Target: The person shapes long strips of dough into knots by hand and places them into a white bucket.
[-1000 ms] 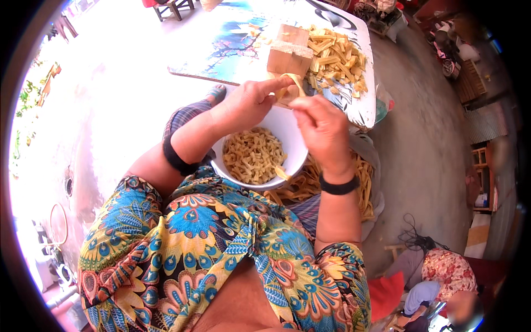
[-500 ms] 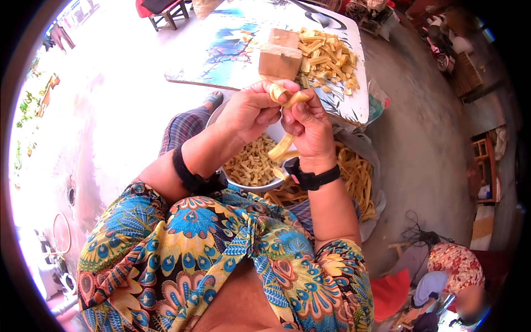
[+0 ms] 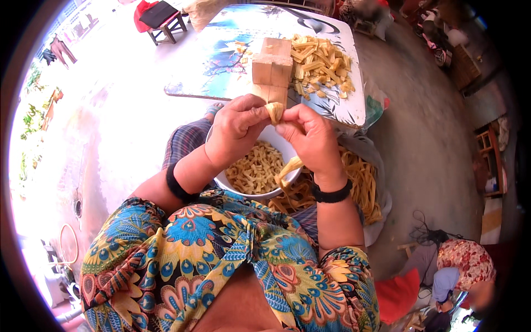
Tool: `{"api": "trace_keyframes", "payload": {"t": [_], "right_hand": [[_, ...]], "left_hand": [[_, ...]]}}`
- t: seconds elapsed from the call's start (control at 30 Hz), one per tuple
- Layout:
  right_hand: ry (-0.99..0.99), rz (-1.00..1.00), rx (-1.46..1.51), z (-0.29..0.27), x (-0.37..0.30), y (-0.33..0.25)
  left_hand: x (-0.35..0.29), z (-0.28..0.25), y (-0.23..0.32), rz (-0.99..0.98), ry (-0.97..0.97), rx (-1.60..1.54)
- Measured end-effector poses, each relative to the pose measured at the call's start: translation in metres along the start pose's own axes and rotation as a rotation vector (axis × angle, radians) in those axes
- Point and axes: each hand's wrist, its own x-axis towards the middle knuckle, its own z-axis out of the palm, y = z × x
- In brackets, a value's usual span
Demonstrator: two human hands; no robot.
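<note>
A folded yellow flat strip (image 3: 274, 112) is pinched between my two hands in front of the table's near edge. My left hand (image 3: 237, 128) grips its left side with thumb and fingers. My right hand (image 3: 314, 139) pinches the other side, and a loose tail hangs below that palm over the bowl rim. Under my hands, a white bowl (image 3: 218, 178) holds many small folded yellow pieces (image 3: 255, 167). Long yellow strips (image 3: 362, 185) lie to its right in a greyish sheet or bag. What the strip is made of, I cannot tell.
A low white table (image 3: 191, 86) with a painted picture stands ahead. On it are wooden blocks (image 3: 271, 71) and a heap of short yellow pieces (image 3: 323, 62). A stool (image 3: 163, 22) stands far left. Another person (image 3: 462, 271) sits at the lower right.
Both hands have come lower and nearer to me, still holding the strip. The fold now shows as one compact loop between the fingertips. The view has shifted slightly.
</note>
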Motion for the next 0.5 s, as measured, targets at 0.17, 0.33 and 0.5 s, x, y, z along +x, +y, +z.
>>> {"api": "trace_keyframes", "payload": {"t": [0.17,0.33,0.5], "right_hand": [[-0.048,-0.148,-0.203,-0.002,-0.002,-0.004],[-0.279,0.067,0.368,-0.018,0.003,0.009],[-0.031,-0.028,0.496,-0.058,0.007,0.023]], "left_hand": [[-0.003,-0.017,0.015,-0.182,-0.215,0.002],[-0.012,-0.012,0.011,-0.572,-0.434,-0.584],[0.001,-0.018,0.030,-0.935,-0.426,-1.225]]}}
